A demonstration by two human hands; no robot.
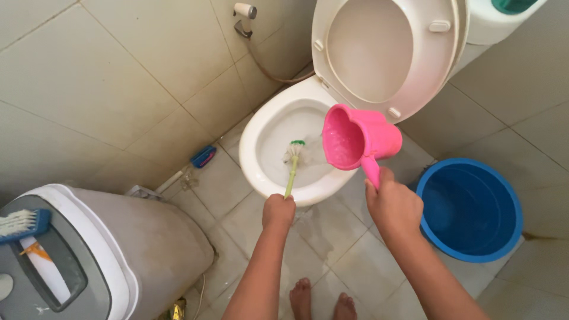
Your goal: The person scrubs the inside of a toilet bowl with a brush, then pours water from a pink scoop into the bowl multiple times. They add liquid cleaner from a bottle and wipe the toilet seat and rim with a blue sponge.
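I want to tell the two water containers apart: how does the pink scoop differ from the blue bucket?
The pink scoop is small, tilted and held in the right hand; the blue bucket is larger, upright and stands on the floor. The scoop has a handle; none shows on the bucket. Both look plastic.

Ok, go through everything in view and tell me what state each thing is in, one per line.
Toilet seat: raised, leaning back.
Bowl: open, brush head inside.
Brush: held by left hand, bristles down in the bowl.
Pink scoop: held by right hand, tipped toward the bowl.
Blue bucket: upright on the floor, contents unclear.
Washing machine: lid shut, a scrub brush on top.
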